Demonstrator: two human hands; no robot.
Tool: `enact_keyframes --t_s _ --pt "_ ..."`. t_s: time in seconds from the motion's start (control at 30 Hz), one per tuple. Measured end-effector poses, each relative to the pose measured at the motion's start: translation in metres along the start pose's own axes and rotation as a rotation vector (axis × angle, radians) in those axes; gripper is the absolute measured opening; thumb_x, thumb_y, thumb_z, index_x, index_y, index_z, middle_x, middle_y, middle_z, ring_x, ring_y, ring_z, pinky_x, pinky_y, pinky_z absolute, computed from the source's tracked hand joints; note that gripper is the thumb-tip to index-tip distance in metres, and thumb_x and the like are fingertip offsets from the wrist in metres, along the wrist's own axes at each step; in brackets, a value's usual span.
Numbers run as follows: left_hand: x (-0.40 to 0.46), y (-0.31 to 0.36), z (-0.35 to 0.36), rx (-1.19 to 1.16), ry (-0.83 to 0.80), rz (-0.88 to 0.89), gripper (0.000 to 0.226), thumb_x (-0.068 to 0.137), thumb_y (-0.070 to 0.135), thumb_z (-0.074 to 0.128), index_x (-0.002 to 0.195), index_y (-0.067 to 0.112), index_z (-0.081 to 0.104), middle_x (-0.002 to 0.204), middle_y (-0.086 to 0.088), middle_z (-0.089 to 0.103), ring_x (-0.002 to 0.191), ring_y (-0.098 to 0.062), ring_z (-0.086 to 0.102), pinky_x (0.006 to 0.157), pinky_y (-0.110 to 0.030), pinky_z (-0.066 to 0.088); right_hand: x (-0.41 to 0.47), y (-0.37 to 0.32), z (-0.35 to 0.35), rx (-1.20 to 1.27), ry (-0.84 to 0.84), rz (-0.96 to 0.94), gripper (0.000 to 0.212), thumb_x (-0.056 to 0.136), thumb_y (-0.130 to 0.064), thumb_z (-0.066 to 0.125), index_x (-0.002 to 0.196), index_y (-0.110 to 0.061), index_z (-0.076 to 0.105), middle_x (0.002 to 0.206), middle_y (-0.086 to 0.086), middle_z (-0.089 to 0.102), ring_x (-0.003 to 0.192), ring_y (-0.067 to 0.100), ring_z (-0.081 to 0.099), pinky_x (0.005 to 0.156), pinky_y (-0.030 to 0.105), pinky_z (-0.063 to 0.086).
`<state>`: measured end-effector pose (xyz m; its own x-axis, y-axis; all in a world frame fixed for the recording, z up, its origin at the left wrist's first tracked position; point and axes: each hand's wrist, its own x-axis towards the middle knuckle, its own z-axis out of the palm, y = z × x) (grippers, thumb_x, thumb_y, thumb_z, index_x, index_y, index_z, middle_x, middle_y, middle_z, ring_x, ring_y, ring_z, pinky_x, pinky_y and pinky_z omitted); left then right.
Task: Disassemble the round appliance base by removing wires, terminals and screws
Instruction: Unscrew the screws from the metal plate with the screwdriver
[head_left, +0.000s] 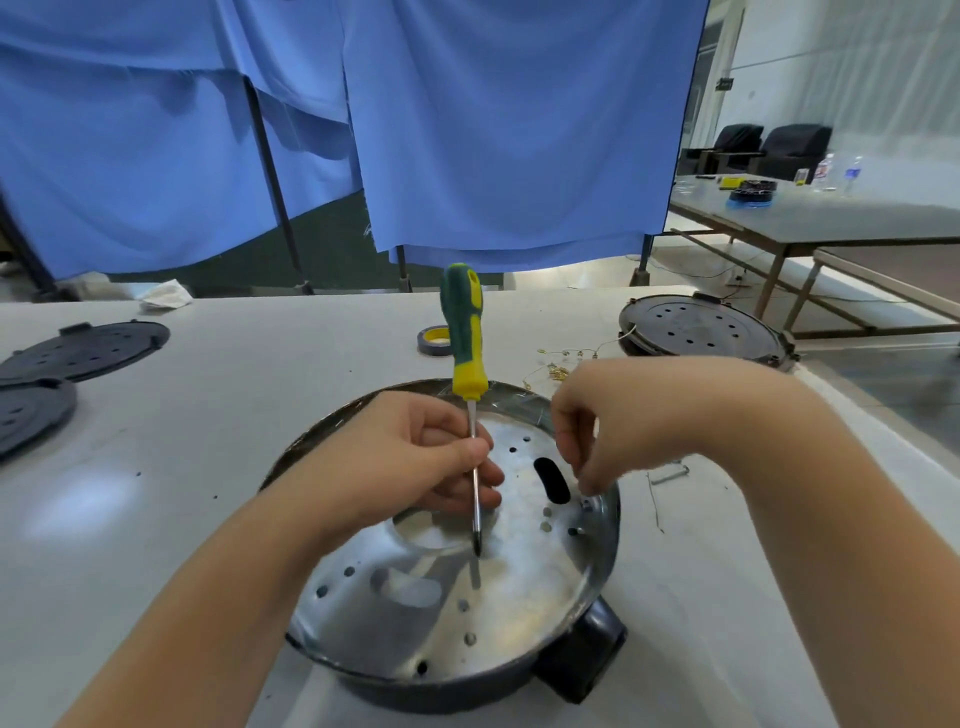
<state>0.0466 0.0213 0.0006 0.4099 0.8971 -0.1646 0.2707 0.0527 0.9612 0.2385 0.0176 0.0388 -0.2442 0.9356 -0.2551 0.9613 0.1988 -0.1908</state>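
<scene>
The round appliance base (467, 587), a shallow shiny metal pan with punched holes, a black outer wall and a black plastic block on its near right side, sits on the white table (156, 467) directly below the person, between both forearms.

The left hand (415, 462) has its fingers curled round the thin steel shaft of the green and yellow screwdriver (467, 338), well below the handle, so the handle stands free above the hand. The tip rests on or just above the metal floor near the centre cut-out; I cannot tell whether it sits in a screw head. The right hand (587, 431) reaches down to the right rim, fingertips bunched together as if pinching something tiny by a small fitting there. What it pinches is hidden behind the fingers.

What worries me from here:

- Held by the shaft alone, the driver gives little turning force. The tip could skid across the slick metal and jab the other hand.
- A screw or terminal that small could slip from the fingertips and drop through 1 of the holes or roll off the table.
- Neither hand pins the pan down, so a hard push may slide or tilt it.
- The rim and punched holes look sharp enough to nick a finger.

Loose gold-coloured terminals on thin wire (558, 366) lie beyond the pan, near a roll of tape (435, 340).
</scene>
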Motion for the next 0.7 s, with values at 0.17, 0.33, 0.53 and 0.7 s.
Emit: enact_keyframes --t_s 0.17,0.33,0.53,0.7 --pt "-0.002 -0.008 0.001 -0.02 -0.021 -0.005 0.011 0.093 0.002 0.056 0.096 -0.005 0.064 0.08 -0.015 0.075 0.069 -0.024 0.074 0.06 -0.027 0.06 0.003 -0.011 0.01 -0.143 -0.059 0.07 0.017 0.073 -0.015 0.074 0.088 -0.019 0.07 0.084 -0.004 0.067 0.072 0.015 0.059 0.051 0.021 0.042" --pt "-0.001 -0.009 -0.002 -0.037 -0.009 -0.024 0.01 0.092 0.003 0.057 0.095 -0.003 0.065 0.081 -0.017 0.075 0.072 -0.027 0.074 0.06 -0.031 0.06 0.007 -0.014 0.015 -0.181 -0.053 0.114 0.023 0.074 -0.014 0.075 0.096 -0.014 0.067 0.098 0.004 0.07 0.084 0.021 0.064 0.055 0.022 0.042" --pt "0.007 -0.011 0.0 0.02 -0.009 -0.047 0.012 0.094 0.004 0.056 0.096 -0.004 0.064 0.079 -0.014 0.075 0.067 -0.022 0.073 0.054 -0.028 0.058 0.008 -0.013 0.016 -0.193 -0.031 0.101 0.014 0.074 -0.008 0.068 0.086 -0.015 0.065 0.091 0.002 0.067 0.071 0.02 0.055 0.048 0.02 0.037" --pt "0.012 -0.013 0.004 0.154 -0.041 -0.075 0.014 0.095 0.009 0.055 0.095 -0.002 0.065 0.079 -0.011 0.074 0.066 -0.015 0.071 0.055 -0.024 0.057 0.01 -0.01 0.015 -0.197 -0.036 0.068 0.013 0.074 -0.01 0.067 0.073 -0.021 0.06 0.072 -0.006 0.058 0.063 0.014 0.052 0.046 0.019 0.036"
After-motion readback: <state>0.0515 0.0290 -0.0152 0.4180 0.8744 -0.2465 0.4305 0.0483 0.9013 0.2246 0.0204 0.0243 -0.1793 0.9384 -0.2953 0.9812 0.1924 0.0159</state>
